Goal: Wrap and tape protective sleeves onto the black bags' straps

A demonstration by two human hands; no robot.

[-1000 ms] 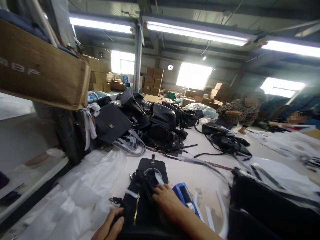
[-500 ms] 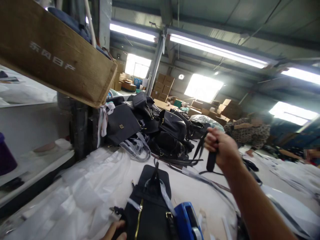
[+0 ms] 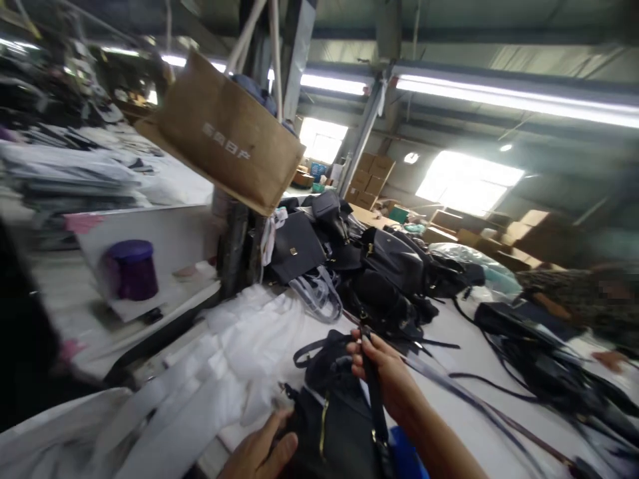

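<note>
A black backpack with a gold zipper lies in front of me at the bottom of the view. My right hand is closed round a black strap above the bag's right side, and the strap runs down to a gold buckle. At the bag's left edge is my left hand, its thumb apart from the fingers; whether it touches the bag is unclear. Part of a blue object shows beside the bag, mostly covered by my right forearm.
Black bags are heaped at the back of the white table. White wrapping sheets spread on the left. A brown bag hangs at a post. More black straps and bags lie right, near another person's hand.
My view has swung left. My right hand has come down from the raised position to the backpack, with a strap in it. My left hand's fingers have spread from the bag's side.
</note>
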